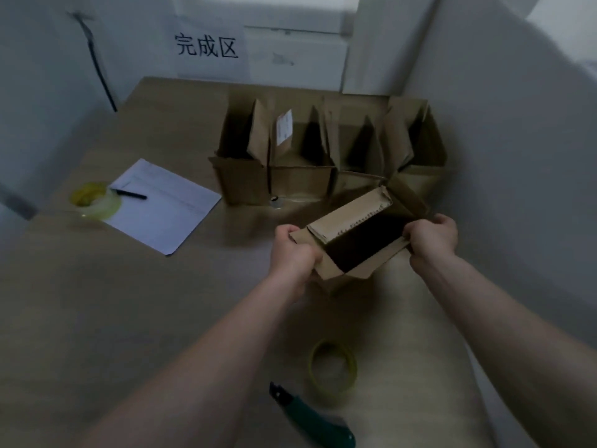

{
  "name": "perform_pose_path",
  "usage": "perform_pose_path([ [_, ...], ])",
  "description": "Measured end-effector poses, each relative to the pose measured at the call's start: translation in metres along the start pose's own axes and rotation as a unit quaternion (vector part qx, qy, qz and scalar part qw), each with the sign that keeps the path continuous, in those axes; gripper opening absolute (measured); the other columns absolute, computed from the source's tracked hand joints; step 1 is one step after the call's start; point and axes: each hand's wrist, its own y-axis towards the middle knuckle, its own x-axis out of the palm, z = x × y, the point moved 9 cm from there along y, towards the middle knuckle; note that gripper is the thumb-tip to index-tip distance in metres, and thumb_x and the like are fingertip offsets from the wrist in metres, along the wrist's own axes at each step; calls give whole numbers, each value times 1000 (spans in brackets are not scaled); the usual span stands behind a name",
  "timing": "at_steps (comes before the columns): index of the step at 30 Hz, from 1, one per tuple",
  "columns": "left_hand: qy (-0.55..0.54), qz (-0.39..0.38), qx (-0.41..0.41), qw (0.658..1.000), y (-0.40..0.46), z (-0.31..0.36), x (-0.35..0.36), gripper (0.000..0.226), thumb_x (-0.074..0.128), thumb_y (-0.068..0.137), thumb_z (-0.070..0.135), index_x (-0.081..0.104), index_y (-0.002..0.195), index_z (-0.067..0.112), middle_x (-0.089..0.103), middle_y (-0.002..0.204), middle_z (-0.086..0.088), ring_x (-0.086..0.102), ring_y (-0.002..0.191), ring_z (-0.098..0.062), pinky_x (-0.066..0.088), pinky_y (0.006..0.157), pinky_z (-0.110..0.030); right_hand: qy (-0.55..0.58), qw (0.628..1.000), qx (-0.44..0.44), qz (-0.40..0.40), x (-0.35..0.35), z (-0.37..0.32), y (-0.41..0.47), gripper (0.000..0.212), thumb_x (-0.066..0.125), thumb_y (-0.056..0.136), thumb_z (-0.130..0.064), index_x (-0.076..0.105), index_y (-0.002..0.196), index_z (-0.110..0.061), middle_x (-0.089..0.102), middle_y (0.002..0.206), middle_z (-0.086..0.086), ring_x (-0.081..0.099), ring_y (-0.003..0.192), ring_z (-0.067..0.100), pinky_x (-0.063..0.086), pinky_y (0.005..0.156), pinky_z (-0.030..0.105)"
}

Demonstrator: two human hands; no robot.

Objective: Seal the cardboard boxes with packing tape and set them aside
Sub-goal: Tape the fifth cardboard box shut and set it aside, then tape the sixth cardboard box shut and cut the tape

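A small open cardboard box [347,221] is tilted just above the table, its dark inside facing me. My left hand [292,252] grips its near left flap and corner. My right hand [431,239] grips the flap at its right end. A roll of clear yellowish packing tape [334,367] lies on the table near me, below the box. A second tape roll [93,200] lies at the far left. Several open cardboard boxes [300,163] with raised flaps stand in a row behind the held box.
A green utility knife [310,415] lies at the front edge beside the near tape roll. A sheet of paper [168,205] with a black pen [129,194] lies at the left. A wall sign [206,46] hangs at the back. A white wall [517,156] borders the right.
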Motion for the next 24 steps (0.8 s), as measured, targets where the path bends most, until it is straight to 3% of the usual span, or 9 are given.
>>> perform_pose_path([
  [2, 3, -15, -17, 1000, 4, -7, 26, 44, 69, 80, -1, 48, 105, 28, 55, 110, -5, 63, 96, -29, 61, 73, -48, -41, 998, -39, 23, -12, -13, 13, 80, 61, 79, 6, 32, 149, -18, 48, 132, 6, 52, 111, 25, 53, 89, 37],
  [4, 74, -32, -16, 997, 7, -12, 52, 34, 76, 79, 11, 52, 98, 26, 62, 105, -6, 68, 88, -26, 62, 71, -44, -96, 991, -89, 41, -23, -27, 24, 76, 59, 83, 2, 30, 149, -21, 48, 140, 9, 51, 123, 30, 49, 99, 40],
  [6, 141, -58, 0, 988, 8, -15, 81, 26, 78, 78, 19, 58, 93, 23, 67, 97, -6, 70, 82, -24, 62, 70, -41, -155, 978, -130, 38, -29, -41, 34, 72, 57, 86, 1, 32, 149, -23, 48, 144, 10, 48, 130, 31, 42, 104, 35],
  [10, 197, -107, 37, 974, 5, -20, 129, 16, 76, 74, 32, 65, 80, 21, 72, 88, -6, 70, 84, -30, 59, 80, -52, -269, 942, -199, 5, -32, -65, 44, 59, 54, 89, 3, 44, 142, -18, 54, 137, 13, 52, 125, 32, 37, 89, 23],
  [12, 236, -132, 48, 961, 4, -23, 151, 15, 72, 79, 34, 64, 79, 22, 72, 90, -5, 69, 87, -30, 58, 83, -51, -318, 923, -216, -7, -33, -73, 52, 58, 54, 88, 5, 47, 141, -17, 54, 137, 13, 52, 125, 31, 36, 89, 22],
  [14, 278, -140, 68, 948, 1, -20, 163, 15, 70, 82, 35, 61, 88, 24, 70, 97, -6, 68, 90, -28, 57, 85, -47, -347, 910, -226, -19, -32, -79, 62, 60, 54, 85, 6, 48, 140, -16, 55, 136, 15, 53, 125, 32, 39, 94, 25],
  [19, 365, -136, 99, 916, -4, -13, 175, 61, 67, 84, 36, 39, 136, 22, 58, 128, -6, 55, 117, -28, 47, 99, -37, -378, 890, -252, -29, -33, -86, 73, 63, 52, 81, 8, 49, 140, -14, 59, 131, 17, 55, 121, 33, 42, 100, 29],
  [24, 372, -163, 97, 909, -8, -13, 183, 60, 66, 79, 41, 47, 134, 25, 63, 124, -3, 59, 114, -26, 49, 99, -39, -395, 878, -269, -34, -35, -84, 75, 65, 50, 82, 9, 47, 143, -15, 59, 133, 17, 55, 123, 34, 43, 102, 32],
])
